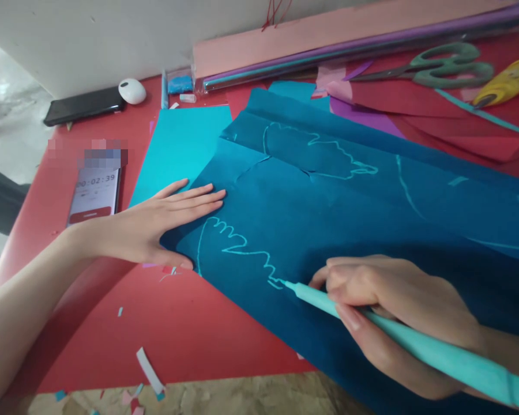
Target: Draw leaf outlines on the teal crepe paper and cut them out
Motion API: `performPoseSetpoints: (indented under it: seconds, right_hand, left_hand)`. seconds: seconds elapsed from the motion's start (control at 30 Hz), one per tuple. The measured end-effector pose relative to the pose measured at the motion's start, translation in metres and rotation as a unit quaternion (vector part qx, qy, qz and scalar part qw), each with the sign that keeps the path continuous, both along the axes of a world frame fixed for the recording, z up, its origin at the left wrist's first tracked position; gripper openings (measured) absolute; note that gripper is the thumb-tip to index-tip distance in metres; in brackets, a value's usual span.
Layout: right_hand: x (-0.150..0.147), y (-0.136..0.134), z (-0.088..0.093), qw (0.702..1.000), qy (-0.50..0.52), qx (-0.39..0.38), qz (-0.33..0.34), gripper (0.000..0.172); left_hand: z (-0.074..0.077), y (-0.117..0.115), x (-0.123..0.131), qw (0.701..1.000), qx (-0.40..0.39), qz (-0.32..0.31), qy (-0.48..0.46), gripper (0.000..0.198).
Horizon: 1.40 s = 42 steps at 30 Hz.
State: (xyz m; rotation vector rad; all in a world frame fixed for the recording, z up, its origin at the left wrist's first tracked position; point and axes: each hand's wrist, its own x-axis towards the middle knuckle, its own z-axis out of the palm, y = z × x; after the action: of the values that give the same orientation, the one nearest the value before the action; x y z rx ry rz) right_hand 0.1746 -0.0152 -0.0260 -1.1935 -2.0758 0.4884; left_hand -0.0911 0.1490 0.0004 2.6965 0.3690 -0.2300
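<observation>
Red tabletop (225,340) against a pale wall (104,46); a creased dark-blue paper sheet (259,202) lies across it. Left hand (155,225) is flat, fingers extended, gripping nothing, resting at the sheet's left edge. Right hand (393,311) is curled around a slim turquoise pen (432,349), nib at a jagged pale outline (242,251). Judgement: steady palm and light strokes suit the creased paper. Pen's long axis slants from lower right; nib points left and away.
</observation>
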Motion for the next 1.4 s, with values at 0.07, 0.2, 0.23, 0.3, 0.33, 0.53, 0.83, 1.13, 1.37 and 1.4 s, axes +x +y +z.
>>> performPoseSetpoints:
  seconds: [0.07,0.2,0.23,0.3,0.33,0.53,0.83,1.13,1.37,1.4]
  right_hand:
    - [-0.001,0.000,-0.001,1.000,-0.005,0.005,-0.006,0.017]
    - [-0.006,0.001,0.001,0.998,0.024,0.048,-0.018,0.019]
    - [-0.008,0.001,0.002,0.998,0.028,0.059,-0.017,0.019]
    - [-0.010,0.001,0.005,0.997,0.022,0.072,-0.020,0.020]
    - [-0.010,0.001,0.006,0.997,0.012,0.069,-0.017,0.020]
    - [-0.009,0.002,0.005,0.996,0.033,0.078,-0.004,0.020]
    - [-0.011,0.008,0.006,0.997,0.030,0.052,0.038,0.022]
    - [-0.002,0.002,0.006,0.998,0.046,0.031,0.000,0.018]
    - [-0.003,0.000,0.008,0.998,0.048,-0.015,-0.044,0.017]
    - [-0.004,-0.001,0.007,0.998,0.046,-0.015,-0.045,0.017]
  left_hand:
    - [0.000,0.000,0.000,1.000,0.001,0.001,0.005,0.081]
    - [0.000,0.001,0.000,1.000,0.002,-0.009,-0.001,0.081]
    - [0.000,0.001,0.000,1.000,0.002,-0.011,-0.003,0.081]
    - [0.000,0.001,0.000,1.000,0.001,-0.012,-0.006,0.082]
    - [0.000,0.001,0.000,1.000,0.001,-0.011,-0.005,0.082]
    - [0.001,0.000,0.001,1.000,0.006,-0.007,0.007,0.080]
    - [0.000,0.001,0.001,1.000,0.014,-0.014,0.006,0.079]
    - [0.000,0.001,0.001,1.000,-0.001,-0.007,0.011,0.079]
    - [0.000,0.002,0.000,1.000,0.008,-0.019,0.003,0.078]
    - [0.000,0.002,0.000,1.000,0.009,-0.020,0.006,0.078]
